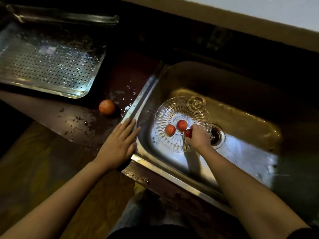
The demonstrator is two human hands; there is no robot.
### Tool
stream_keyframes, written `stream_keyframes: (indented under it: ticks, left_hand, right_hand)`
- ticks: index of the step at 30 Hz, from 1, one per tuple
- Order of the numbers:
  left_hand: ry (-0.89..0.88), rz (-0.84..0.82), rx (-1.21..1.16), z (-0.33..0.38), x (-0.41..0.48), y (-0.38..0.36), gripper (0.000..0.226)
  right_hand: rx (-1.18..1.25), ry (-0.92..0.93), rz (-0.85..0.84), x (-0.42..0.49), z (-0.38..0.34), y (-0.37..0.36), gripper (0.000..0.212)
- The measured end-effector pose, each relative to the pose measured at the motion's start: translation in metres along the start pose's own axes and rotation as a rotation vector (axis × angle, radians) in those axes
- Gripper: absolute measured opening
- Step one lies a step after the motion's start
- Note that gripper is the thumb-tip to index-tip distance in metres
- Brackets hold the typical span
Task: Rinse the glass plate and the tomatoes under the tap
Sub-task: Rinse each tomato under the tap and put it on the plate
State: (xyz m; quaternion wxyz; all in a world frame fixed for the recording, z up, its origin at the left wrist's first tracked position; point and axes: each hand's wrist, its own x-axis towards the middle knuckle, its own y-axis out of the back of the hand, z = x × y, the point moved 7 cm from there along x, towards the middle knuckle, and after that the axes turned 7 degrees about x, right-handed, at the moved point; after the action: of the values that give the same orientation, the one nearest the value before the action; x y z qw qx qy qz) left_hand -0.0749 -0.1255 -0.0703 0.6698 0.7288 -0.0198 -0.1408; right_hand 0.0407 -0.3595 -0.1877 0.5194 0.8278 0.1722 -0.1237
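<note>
The plate [161, 116] lies flat on the sink [241, 118] floor, centre right of the frame, just left of the drain [216, 136]. Two tomatoes [170, 129] rest on it, near its middle. The right hand [199, 137] grips a third tomato [188, 133] at the plate's lower right edge. A fourth tomato [107, 107] sits on the counter [77, 116], left of the sink. The left hand [119, 144] lies flat, fingers straight, on the sink's left rim, holding nothing.

Handling, as judged:
- Plate: cut glass, rigid, brittle and likely fairly heavy. It will be slippery when wet. Take it by the rim with both hands and keep it off the steel walls.
- Tomatoes: light, smooth and round. They roll freely and bruise under a hard squeeze. Cup them and do not pinch.

Surroundings: the counter is dark and spattered with water. A perforated tray [48, 62] occupies the upper left. The light is dim. The tap is not in view.
</note>
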Motion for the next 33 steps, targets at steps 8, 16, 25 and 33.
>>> stream_keyframes:
  ticks: [8, 16, 25, 33]
  left_hand:
    - [0.111, 0.046, -0.028, -0.004, -0.002, -0.01, 0.056]
    - [0.109, 0.03, -0.024, -0.007, -0.001, -0.012, 0.06]
    - [0.082, -0.047, -0.041, -0.01, 0.0, -0.022, 0.069]
    - [0.073, -0.033, -0.01, -0.01, -0.001, -0.021, 0.068]
  right_hand:
    - [-0.07, 0.005, -0.033, 0.009, 0.004, -0.016, 0.047]
    - [0.177, 0.42, 0.224, -0.002, -0.139, 0.068, 0.042]
    - [-0.062, 0.818, -0.255, -0.01, -0.292, 0.024, 0.064]
    - [0.053, 0.81, -0.331, 0.0, -0.313, 0.005, 0.055]
